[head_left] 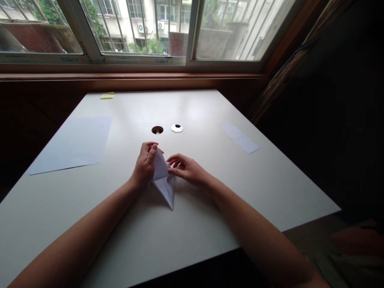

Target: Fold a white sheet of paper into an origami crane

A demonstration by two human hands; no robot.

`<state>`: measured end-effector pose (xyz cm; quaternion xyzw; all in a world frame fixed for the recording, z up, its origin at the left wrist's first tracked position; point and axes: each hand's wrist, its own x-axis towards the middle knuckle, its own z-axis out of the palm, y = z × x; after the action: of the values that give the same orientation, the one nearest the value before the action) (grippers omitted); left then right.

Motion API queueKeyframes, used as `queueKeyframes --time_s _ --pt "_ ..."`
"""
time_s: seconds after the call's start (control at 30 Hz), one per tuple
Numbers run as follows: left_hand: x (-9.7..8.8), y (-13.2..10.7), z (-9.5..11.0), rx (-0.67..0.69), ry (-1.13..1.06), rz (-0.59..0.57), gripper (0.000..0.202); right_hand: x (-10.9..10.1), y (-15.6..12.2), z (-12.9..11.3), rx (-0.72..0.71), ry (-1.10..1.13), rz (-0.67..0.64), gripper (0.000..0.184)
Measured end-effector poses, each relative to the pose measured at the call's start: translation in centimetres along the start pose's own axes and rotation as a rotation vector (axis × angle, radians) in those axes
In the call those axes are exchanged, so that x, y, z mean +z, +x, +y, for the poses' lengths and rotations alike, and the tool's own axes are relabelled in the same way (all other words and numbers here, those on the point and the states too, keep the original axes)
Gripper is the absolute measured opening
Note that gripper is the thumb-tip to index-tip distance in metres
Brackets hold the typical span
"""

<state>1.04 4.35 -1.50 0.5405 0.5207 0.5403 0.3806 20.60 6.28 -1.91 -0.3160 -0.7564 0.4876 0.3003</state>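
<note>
A folded piece of white paper [163,182] stands tilted over the middle of the white table [192,224], with a pointed end directed toward me. My left hand [147,162] grips its left side, thumb on the near face and fingers behind. At the paper's right edge, my right hand [187,169] pinches a fold between thumb and fingers. Part of the paper's upper end is hidden by the left fingers.
Blank white sheets [75,144] lie at the left and a narrow paper strip [240,137] at the right. Yellow sticky notes [107,96] sit near the back edge. A round cable hole [157,130] and its cover [177,128] are beyond my hands.
</note>
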Motion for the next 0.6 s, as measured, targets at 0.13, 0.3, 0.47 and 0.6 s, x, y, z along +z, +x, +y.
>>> queueKeyframes --time_s 0.13,0.3,0.47,0.6 --pt "-0.12 0.06 0.06 -0.017 -0.002 -0.014 0.038 -0.01 0.04 -0.04 -0.03 -0.024 -0.014 0.028" --pt "-0.18 0.22 -0.24 -0.017 0.011 -0.015 0.039 0.0 0.02 -0.19 -0.02 -0.034 -0.032 0.025" --pt "-0.19 0.33 -0.31 -0.034 0.015 0.0 0.036 -0.01 -0.09 -0.21 0.021 -0.057 -0.035 0.027" --pt "-0.22 0.43 -0.52 -0.052 0.017 0.032 0.033 0.05 -0.11 -0.11 0.029 -0.058 -0.027 0.029"
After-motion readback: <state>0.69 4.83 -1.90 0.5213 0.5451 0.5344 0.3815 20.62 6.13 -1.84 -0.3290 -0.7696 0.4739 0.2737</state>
